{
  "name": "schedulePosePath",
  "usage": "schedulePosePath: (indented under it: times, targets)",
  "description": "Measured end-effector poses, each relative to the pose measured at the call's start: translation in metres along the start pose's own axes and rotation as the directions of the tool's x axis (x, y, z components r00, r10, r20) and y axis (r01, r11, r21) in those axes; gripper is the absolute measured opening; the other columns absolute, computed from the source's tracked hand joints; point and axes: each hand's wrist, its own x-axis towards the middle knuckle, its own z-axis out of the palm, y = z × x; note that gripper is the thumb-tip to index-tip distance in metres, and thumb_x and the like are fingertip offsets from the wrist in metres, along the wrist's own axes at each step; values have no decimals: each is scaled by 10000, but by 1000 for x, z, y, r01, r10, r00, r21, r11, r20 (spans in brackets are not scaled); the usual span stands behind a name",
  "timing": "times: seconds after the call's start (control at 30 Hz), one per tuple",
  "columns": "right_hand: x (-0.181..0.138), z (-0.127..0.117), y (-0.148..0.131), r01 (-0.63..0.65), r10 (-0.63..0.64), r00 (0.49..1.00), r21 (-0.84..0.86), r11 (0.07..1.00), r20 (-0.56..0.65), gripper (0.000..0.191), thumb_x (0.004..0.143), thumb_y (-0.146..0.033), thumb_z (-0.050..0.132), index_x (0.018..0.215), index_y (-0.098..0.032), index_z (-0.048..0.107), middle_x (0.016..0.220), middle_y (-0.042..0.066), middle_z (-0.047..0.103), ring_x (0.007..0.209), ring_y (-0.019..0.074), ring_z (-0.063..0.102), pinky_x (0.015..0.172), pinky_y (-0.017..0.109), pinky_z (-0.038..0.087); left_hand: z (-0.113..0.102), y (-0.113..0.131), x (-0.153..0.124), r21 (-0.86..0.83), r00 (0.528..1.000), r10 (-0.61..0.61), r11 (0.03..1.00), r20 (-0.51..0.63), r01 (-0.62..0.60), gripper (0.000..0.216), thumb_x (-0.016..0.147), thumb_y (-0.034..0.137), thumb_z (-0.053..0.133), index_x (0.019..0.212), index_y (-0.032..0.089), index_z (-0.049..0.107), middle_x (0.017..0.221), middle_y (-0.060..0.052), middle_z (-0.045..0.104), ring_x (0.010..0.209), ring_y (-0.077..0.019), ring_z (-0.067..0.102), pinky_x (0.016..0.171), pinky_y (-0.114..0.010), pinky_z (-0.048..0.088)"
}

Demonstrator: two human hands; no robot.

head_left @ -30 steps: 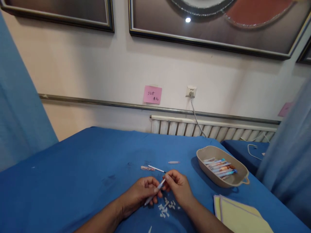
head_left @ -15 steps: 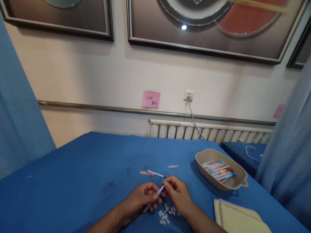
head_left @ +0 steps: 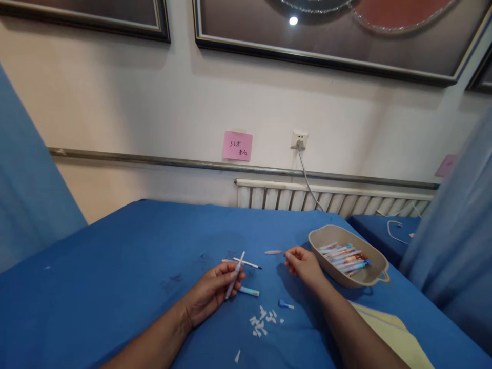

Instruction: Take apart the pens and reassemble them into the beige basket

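My left hand [head_left: 219, 287] is closed around a slim, pale pen barrel [head_left: 232, 286], tilted, with a thin white refill [head_left: 241, 258] sticking out of its upper end. My right hand [head_left: 303, 264] is pinched together at the right end of a pale pink pen barrel [head_left: 273, 252] lying on the cloth; whether it touches it, or holds something small, I cannot make out. Behind my left hand lie a white refill with a dark tip [head_left: 251, 264] and a patterned piece, partly hidden. A light blue tube [head_left: 249, 291] touches or nearly touches my left fingers. A blue cap [head_left: 283, 304] lies between the hands.
Several small white tips [head_left: 261, 323] are scattered on the blue cloth [head_left: 115, 266] nearest me. A beige basket [head_left: 378, 261] with several pens stands at the right. A folded yellow cloth [head_left: 395, 333] lies partly under my right forearm. Radiator [head_left: 292, 197] and wall stand behind.
My right hand has moved away from my left, rightward to the pink barrel. My left hand still holds its barrel, now tipped more upright. The light blue tube and blue cap now show.
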Motion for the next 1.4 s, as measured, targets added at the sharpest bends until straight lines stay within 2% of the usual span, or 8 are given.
schedulePosePath:
  times: [0.1,0.2,0.37,0.53,0.73,0.9,1.23,1.4]
  targets:
    - [-1,-6,4,-57,79,980,-124,991,181,271,653,-405,675,632,-162,558,483,-39,568,366,73,445,362,164,305,-3,1,1,-27,1000,-2,1000,-5,2,210,740,213,699,922,150,614,866,-43,643,658,-85,585,606,-197,455]
    - [-8,-10,6,-92,166,916,-212,973,365,248,653,-373,680,660,-155,563,486,-51,554,374,64,446,364,152,310,-5,1,2,-51,1000,-14,999,-11,14,213,746,193,692,939,150,610,888,-47,642,673,-87,594,617,-197,467]
    - [-14,-8,8,-126,233,827,-235,964,512,272,588,-357,734,658,-149,573,497,-60,536,410,61,451,402,161,348,-7,3,5,-83,998,4,996,-67,-9,190,761,155,673,940,139,614,865,-40,641,666,-79,596,613,-186,478]
    - [-12,4,17,-97,212,835,-243,965,508,231,619,-303,713,701,-156,556,518,-61,515,454,64,447,452,179,357,-8,3,9,-99,994,29,994,-107,-40,184,750,126,677,925,130,619,870,-42,646,664,-78,603,603,-179,486]
    - [-23,25,21,92,61,898,-322,942,436,126,716,-251,620,805,-174,577,622,-32,557,532,86,482,501,195,368,-10,-1,10,-126,995,26,991,-101,-39,161,771,112,650,927,127,613,873,-47,648,667,-84,611,607,-189,509]
    - [-35,42,12,270,-91,920,-450,851,381,145,749,-267,604,870,-186,606,714,-5,614,644,124,551,601,227,413,-17,3,12,-158,987,92,981,-134,-113,137,791,85,615,924,119,610,865,-54,647,652,-86,610,583,-185,514]
    - [-52,61,-6,531,-196,833,-651,542,517,122,792,-199,575,909,-215,603,862,22,639,835,175,557,727,261,390,-16,1,12,-169,987,76,981,-143,-100,130,786,85,620,914,107,619,847,-65,662,646,-93,623,576,-176,518]
    - [-52,54,-1,546,-220,828,-653,525,516,214,811,-167,504,1006,-199,585,883,51,631,834,193,562,756,297,402,-19,3,12,-240,987,60,966,-146,-94,130,804,67,584,924,93,627,830,-67,665,643,-101,629,580,-184,529]
